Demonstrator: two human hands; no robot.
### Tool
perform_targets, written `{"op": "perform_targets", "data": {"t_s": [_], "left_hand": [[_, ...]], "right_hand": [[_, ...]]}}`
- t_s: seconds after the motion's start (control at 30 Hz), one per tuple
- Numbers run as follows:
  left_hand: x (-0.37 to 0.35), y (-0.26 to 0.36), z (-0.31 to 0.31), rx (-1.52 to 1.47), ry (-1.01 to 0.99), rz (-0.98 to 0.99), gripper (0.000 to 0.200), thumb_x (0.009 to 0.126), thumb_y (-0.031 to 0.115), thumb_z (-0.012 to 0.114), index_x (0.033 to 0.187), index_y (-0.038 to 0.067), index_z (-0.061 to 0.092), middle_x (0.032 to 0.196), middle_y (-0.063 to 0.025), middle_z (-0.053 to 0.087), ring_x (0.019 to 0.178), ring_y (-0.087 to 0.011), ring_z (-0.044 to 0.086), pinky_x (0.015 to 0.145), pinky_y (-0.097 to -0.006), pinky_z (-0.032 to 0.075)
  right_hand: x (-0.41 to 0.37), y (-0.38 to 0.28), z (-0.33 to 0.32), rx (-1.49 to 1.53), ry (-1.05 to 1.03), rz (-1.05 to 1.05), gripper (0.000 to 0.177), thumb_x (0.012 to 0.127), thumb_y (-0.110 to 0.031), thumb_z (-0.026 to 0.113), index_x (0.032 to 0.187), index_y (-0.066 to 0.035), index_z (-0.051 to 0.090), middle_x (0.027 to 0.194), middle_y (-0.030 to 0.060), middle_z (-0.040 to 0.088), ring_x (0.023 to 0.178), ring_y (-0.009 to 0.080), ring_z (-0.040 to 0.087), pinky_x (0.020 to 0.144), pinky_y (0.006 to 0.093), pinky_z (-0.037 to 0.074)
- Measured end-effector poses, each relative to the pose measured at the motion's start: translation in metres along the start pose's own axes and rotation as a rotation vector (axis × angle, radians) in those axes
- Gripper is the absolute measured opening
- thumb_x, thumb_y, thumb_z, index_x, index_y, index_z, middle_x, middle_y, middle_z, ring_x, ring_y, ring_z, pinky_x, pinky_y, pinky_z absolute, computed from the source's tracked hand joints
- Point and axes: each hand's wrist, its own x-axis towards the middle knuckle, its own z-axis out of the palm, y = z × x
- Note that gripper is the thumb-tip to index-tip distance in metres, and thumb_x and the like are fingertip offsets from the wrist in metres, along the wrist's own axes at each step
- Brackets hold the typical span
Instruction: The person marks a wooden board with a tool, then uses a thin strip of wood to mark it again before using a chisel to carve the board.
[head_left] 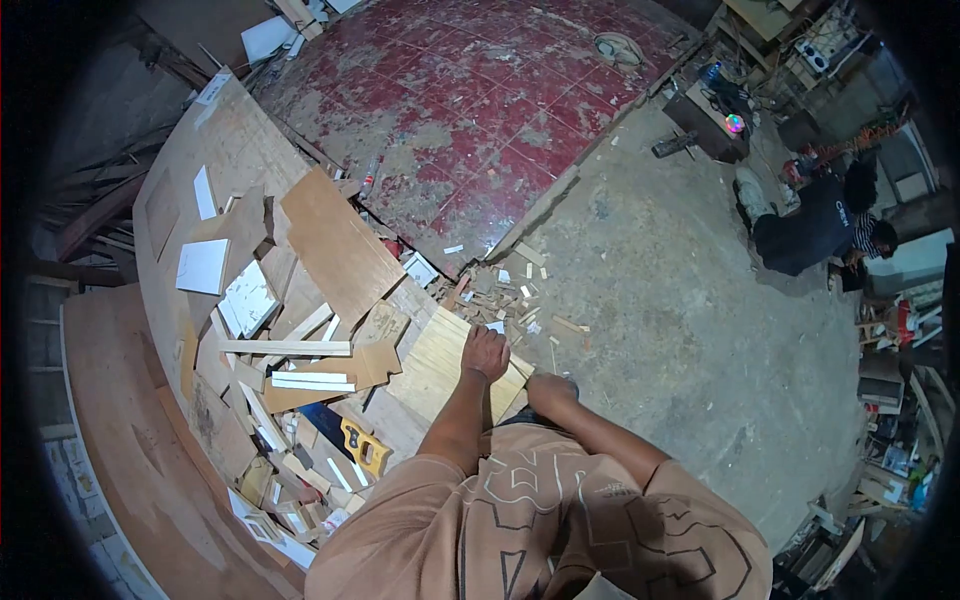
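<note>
A pale plywood board point(437, 362) lies at the near corner of the worktable, in front of my body. My left hand point(487, 354) is on the board at its outer edge, with the fingers bent over that edge. Close by, at the board's right corner, my right hand point(553, 396) is closed in a fist. Whatever it holds is hidden beneath the hand. A handsaw with a yellow handle point(366, 447) lies to the left among scraps of wood.
White panel pieces point(203, 266), a brown sheet point(340, 238) and wooden strips point(285, 348) cover much of the table. Offcuts point(505, 300) litter the floor beyond the board. On the right, a person in dark clothes point(800, 232) crouches near tools. Red tiles point(480, 110) lie ahead.
</note>
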Motion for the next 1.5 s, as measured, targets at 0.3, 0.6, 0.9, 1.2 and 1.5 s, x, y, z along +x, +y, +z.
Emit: {"op": "perform_targets", "data": {"t_s": [0.3,0.6,0.9,1.2,1.5], "left_hand": [[0.002,0.000,-0.004,-0.013,0.022,0.066,0.028,0.089,0.030,0.048,0.093,0.006,0.063,0.093,-0.0125,0.062,0.100,-0.0295,0.054,0.104,-0.0456,0.030],[0.001,-0.002,0.002,-0.040,-0.033,0.111,0.030,0.093,0.029,0.044,0.095,0.006,0.063,0.094,-0.0151,0.063,0.102,-0.0306,0.054,0.103,-0.0479,0.030],[0.003,-0.002,-0.002,-0.039,-0.058,0.082,0.029,0.094,0.028,0.042,0.091,0.006,0.061,0.091,-0.0145,0.062,0.098,-0.0299,0.054,0.097,-0.0458,0.033],[0.003,0.002,-0.003,-0.036,-0.071,0.068,0.032,0.095,0.030,0.041,0.094,0.006,0.062,0.093,-0.0146,0.063,0.102,-0.0294,0.053,0.099,-0.0452,0.031],[0.004,-0.003,0.003,0.003,-0.030,0.070,0.033,0.096,0.030,0.039,0.094,0.006,0.062,0.092,-0.0148,0.063,0.099,-0.0297,0.054,0.098,-0.0449,0.033]], "right_hand": [[-0.081,0.014,-0.052,-0.077,0.140,-0.212,0.020,0.083,-0.011,0.052,0.090,0.004,0.063,0.083,0.0242,0.067,0.080,0.0390,0.068,0.068,0.0457,0.054],[0.005,-0.003,0.014,-0.031,0.179,-0.147,0.021,0.084,-0.012,0.049,0.092,0.001,0.064,0.084,0.0219,0.069,0.077,0.0364,0.070,0.066,0.0461,0.056],[-0.056,0.004,-0.029,-0.093,0.054,-0.127,0.023,0.084,-0.014,0.050,0.093,-0.001,0.067,0.091,0.0212,0.070,0.081,0.0353,0.070,0.068,0.0442,0.056],[0.027,-0.001,0.025,-0.087,0.100,-0.037,0.024,0.085,-0.016,0.051,0.094,-0.001,0.068,0.093,0.0189,0.070,0.087,0.0343,0.070,0.070,0.0444,0.056],[-0.068,0.006,-0.047,-0.172,-0.072,-0.112,0.022,0.084,-0.013,0.052,0.095,-0.001,0.068,0.095,0.0200,0.070,0.087,0.0353,0.070,0.069,0.0446,0.056]]}}
